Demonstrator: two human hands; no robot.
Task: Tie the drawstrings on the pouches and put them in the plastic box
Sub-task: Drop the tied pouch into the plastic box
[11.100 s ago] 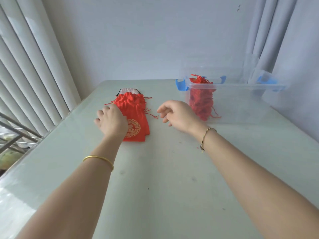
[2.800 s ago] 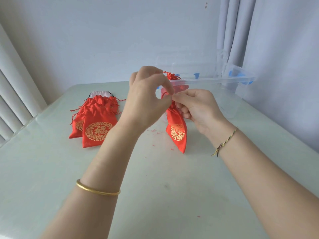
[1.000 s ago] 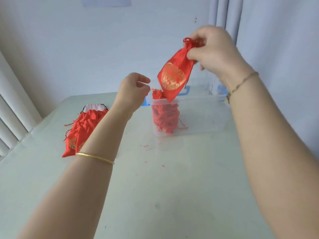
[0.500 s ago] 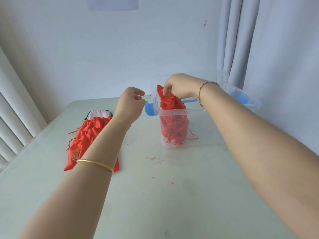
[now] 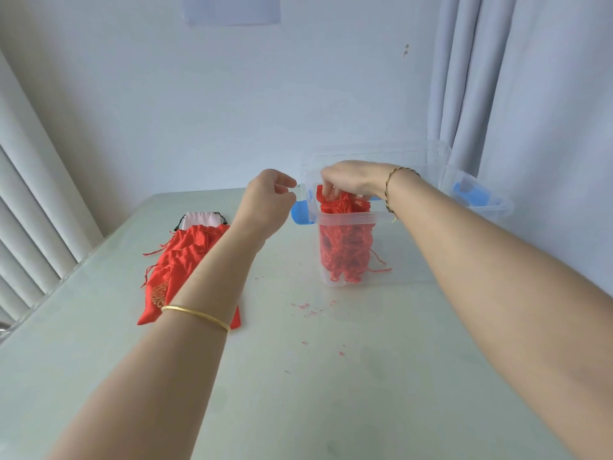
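The right hand [image 5: 351,180] reaches into the open top of the box [image 5: 345,282], which stands near the far edge of the tabletop [image 5: 331,393], toward the far right corner. Its fingers [image 5: 329,193] curl downward and pinch the top pouch [image 5: 341,204], which sits at rim level on the stack of red pouches [image 5: 345,250] that fills the left end of the box. The left hand [image 5: 268,204] is raised above the tabletop just left of the box; its fingers are curled into a loose fist and hold nothing. A blue latch [image 5: 300,214] projects from the left end of the box, and the clear lid [image 5: 381,154] stands behind it. A pile of red pouches [image 5: 179,263] lies flat near the far left corner, partly hidden by the left forearm. A white pouch [image 5: 202,219] lies at the far end of that pile. Red lint [image 5: 308,307] is scattered on the tabletop in front of the box.
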